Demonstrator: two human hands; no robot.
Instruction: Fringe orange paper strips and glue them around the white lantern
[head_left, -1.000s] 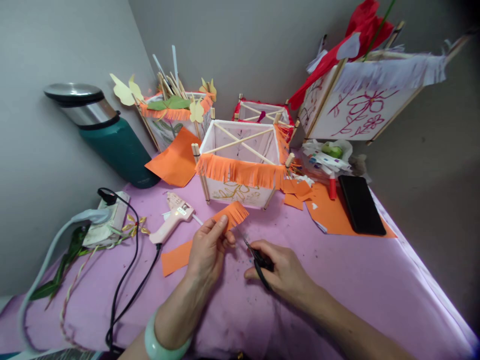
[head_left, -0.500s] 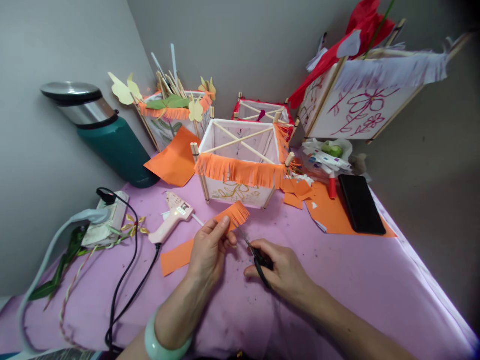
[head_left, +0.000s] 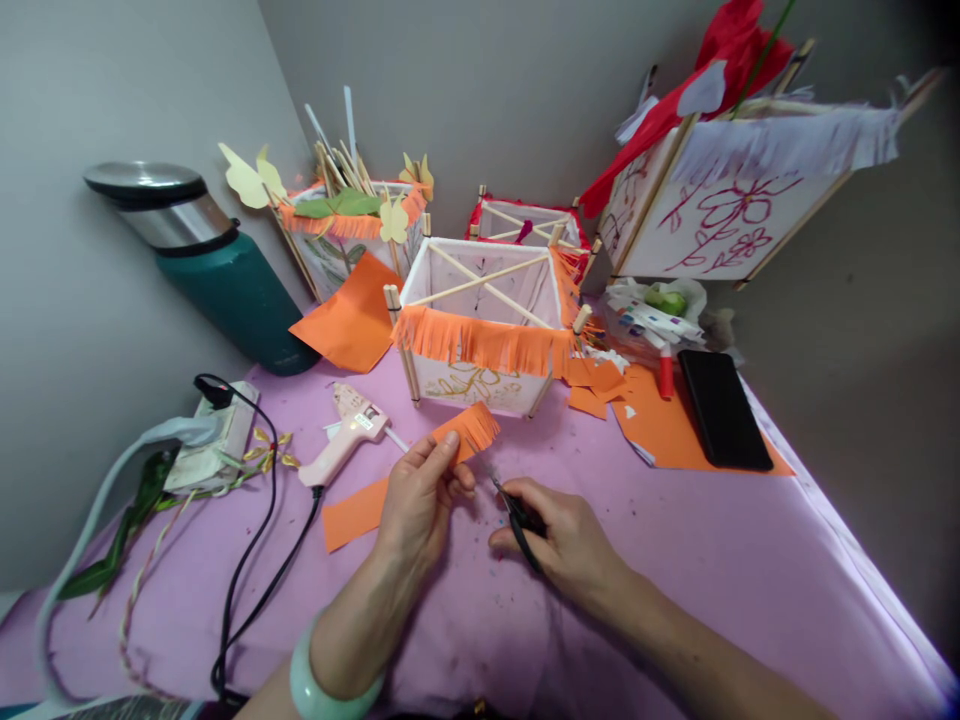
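Note:
Pinched between the thumb and fingers of my left hand (head_left: 426,490) is a strip of orange paper (head_left: 474,432), its right end cut into a fringe. My right hand (head_left: 566,540) grips black-handled scissors (head_left: 523,528); the blades point up and left, close beside the paper's lower edge. Whether the blades touch the paper I cannot tell. Just behind my hands stands a stick-framed paper lantern box (head_left: 484,375) with an orange fringe along its top edge. Another orange paper strip (head_left: 354,514) lies flat on the table, partly under my left hand.
A pink glue gun (head_left: 349,440) lies left of my hands, its black cord running to the front. A teal bottle (head_left: 232,295) and power strip (head_left: 217,440) are further left. Orange scraps (head_left: 589,400), a phone (head_left: 724,410) and a red marker (head_left: 666,372) lie right. More decorated boxes (head_left: 720,205) stand behind.
Both hands, the fringed strip and the scissors keep almost the same position. The whole view has shifted very slightly.

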